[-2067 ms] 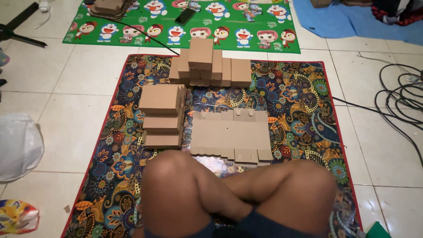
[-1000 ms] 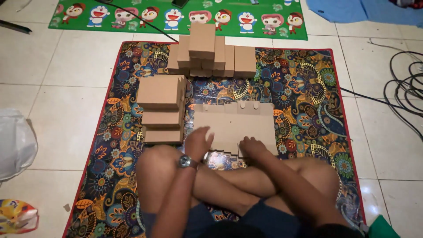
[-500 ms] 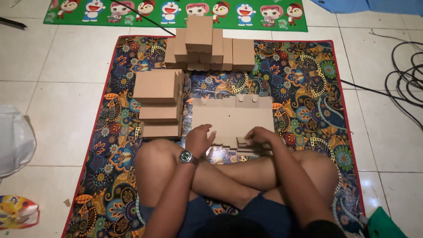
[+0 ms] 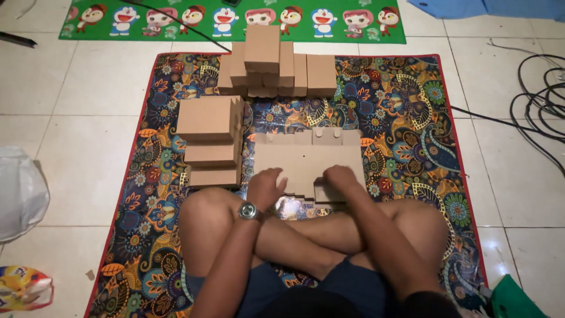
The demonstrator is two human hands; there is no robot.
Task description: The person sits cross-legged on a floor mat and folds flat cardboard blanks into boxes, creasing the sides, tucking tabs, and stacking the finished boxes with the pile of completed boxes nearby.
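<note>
I sit cross-legged on a colourful patterned mat [image 4: 412, 118]. In front of my knees lies a stack of flat brown cardboard box blanks [image 4: 312, 156] with tabs along the far edge. My left hand [image 4: 266, 187], with a wristwatch, rests on the near left edge of the blanks. My right hand [image 4: 341, 178] presses on the near right edge, fingers curled over a flap. Whether either hand grips a single blank is not clear.
Folded cardboard boxes are stacked at my left [image 4: 209, 141] and at the mat's far edge [image 4: 273, 68]. A green cartoon mat [image 4: 235, 20] lies beyond. Black cables [image 4: 538, 100] run at right, a white plastic bag [image 4: 20, 194] at left, a green object [image 4: 515, 300] at lower right.
Two seconds ago no hands were in view. Both hands have since come forward onto the near edge of the flat blanks and shifted slightly on them.
</note>
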